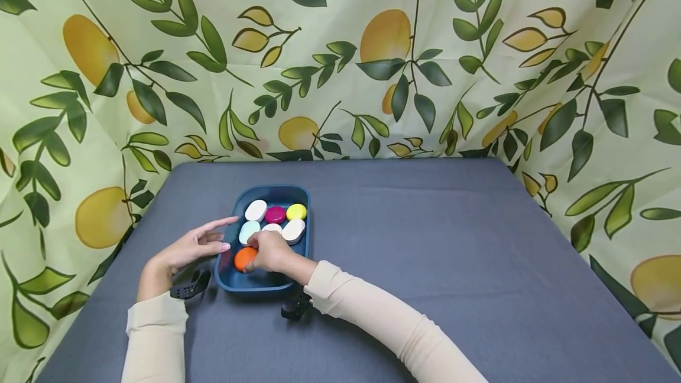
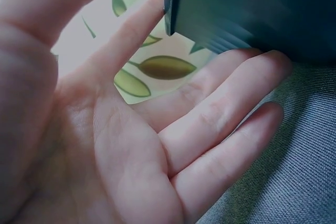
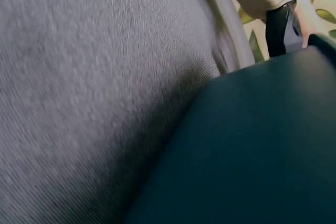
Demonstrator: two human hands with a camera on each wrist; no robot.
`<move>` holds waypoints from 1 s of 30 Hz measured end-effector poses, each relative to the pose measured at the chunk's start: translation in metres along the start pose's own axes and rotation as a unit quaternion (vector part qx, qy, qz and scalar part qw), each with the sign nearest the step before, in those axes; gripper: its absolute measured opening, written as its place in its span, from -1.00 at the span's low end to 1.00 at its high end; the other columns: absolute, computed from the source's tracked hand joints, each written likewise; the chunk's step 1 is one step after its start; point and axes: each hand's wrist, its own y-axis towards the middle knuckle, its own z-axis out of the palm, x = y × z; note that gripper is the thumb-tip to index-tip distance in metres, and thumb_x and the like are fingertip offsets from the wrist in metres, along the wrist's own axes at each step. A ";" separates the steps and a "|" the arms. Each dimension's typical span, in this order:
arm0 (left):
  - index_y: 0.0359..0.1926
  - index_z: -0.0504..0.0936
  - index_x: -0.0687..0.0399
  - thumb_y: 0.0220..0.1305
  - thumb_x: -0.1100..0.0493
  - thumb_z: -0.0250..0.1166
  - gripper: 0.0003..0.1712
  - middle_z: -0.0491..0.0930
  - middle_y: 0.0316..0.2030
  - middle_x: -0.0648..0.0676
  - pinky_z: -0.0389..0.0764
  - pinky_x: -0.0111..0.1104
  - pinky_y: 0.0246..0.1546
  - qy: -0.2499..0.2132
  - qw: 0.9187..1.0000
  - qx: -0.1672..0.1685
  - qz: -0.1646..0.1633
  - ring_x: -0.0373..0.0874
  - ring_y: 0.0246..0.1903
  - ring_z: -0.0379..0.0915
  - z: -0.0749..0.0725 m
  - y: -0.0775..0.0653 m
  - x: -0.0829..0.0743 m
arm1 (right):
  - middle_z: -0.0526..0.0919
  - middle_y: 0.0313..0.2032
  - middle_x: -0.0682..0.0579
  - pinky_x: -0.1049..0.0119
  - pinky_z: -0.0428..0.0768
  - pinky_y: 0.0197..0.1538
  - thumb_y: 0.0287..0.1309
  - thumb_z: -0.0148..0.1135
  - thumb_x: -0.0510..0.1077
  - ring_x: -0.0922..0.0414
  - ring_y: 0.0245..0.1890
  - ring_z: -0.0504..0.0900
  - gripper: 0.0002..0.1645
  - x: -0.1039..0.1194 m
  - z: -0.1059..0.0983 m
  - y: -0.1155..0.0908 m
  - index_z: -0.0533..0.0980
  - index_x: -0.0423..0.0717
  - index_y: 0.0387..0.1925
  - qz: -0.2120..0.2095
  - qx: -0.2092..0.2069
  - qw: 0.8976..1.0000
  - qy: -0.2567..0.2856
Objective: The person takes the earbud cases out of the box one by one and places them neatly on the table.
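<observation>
A blue tray [image 1: 229, 279] with raised walls lies at the left of the table. Inside it, my right hand [image 1: 273, 251] pinches a smooth orange disc [image 1: 245, 259] near the front left corner. Around it in the tray are white oval pieces [image 1: 293, 231], a pale blue piece [image 1: 249, 232], a magenta disc [image 1: 275, 214] and a yellow disc [image 1: 296, 211]. My left hand [image 1: 194, 247] is at the tray's left wall, its fingers extended. In the left wrist view, an index fingertip touches the rim and other fingers [image 2: 210, 119] lie by the tray's lower side. The right wrist view hides the right hand.
A grey cloth covers the table [image 1: 425, 253]. Behind and at both sides hangs a leaf-and-fruit patterned curtain [image 1: 330, 75]. Black devices [image 1: 295, 305] are worn at both wrists, close to the tray's front edge and left wall.
</observation>
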 end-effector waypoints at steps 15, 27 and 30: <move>0.46 0.12 0.04 0.33 0.08 0.20 -0.25 -0.06 0.47 0.42 0.27 0.25 0.27 -0.006 1.000 -0.003 0.000 0.49 0.38 -0.02 0.000 0.000 0.001 | 0.74 -0.14 0.16 0.58 0.44 -0.11 -0.11 0.54 -0.04 0.31 -0.25 0.47 -0.46 0.001 0.002 0.006 0.64 0.01 0.00 -0.059 0.048 0.992 -0.101; 0.46 0.13 0.07 0.32 0.08 0.22 -0.24 0.00 0.46 0.43 0.45 0.06 0.23 -0.016 1.000 -0.001 -0.005 0.47 0.38 0.04 -0.001 0.001 0.001 | 0.75 -0.13 0.06 0.64 0.41 -0.21 -0.10 0.53 -0.10 0.30 -0.28 0.49 -0.49 -0.017 -0.025 -0.007 0.65 -0.11 -0.03 -0.110 0.026 0.993 -0.024; 0.46 0.13 0.07 0.32 0.08 0.22 -0.24 0.05 0.44 0.44 0.51 0.00 0.19 -0.019 1.000 0.002 -0.006 0.45 0.37 0.08 -0.001 0.000 -0.001 | 0.75 -0.16 0.03 0.65 0.42 -0.25 -0.11 0.53 -0.11 0.30 -0.31 0.51 -0.50 -0.024 -0.034 -0.013 0.65 -0.11 -0.05 -0.135 0.013 0.991 -0.006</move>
